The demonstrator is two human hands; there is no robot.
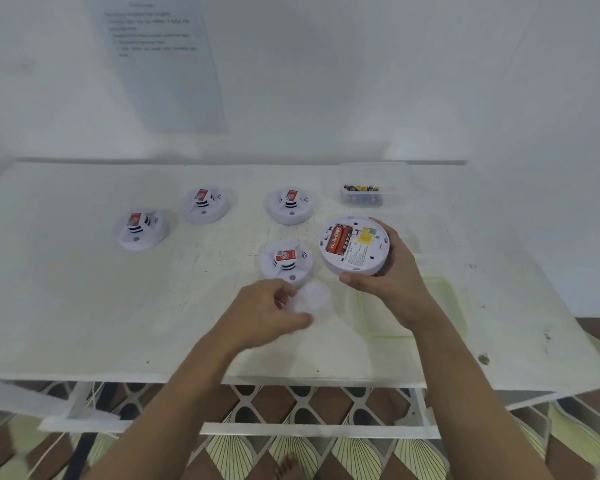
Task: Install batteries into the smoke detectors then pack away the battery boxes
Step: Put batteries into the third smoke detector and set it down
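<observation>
1. Right hand (385, 271) gripped upturned detector (355, 245) right of centre, two batteries (339, 240) seated
2. Left hand (274, 311) at loose cover (312, 296) nearby; grip blurred, cannot tell
3. Cover not fitted; battery box (368, 195) far right, not packed

We see the smoke detector (355, 245) gripped in the right hand (385, 275) as smooth white plastic with a matt face. The two batteries (338, 239) seated in it wear a glossy red-orange wrap, and beside them sits a yellow label (365, 236) that looks like paper. Just by the left hand (274, 313), the round cover (310, 296) seems pale plastic, too blurred for us to judge its finish. Beyond the right hand, the battery box (364, 194) is clear, faintly shiny plastic. Under that wrist the lid (440, 306) is translucent plastic with a greenish edge. The counter (84, 306) around both hands is white, matt, crackled and stained in patches.
</observation>
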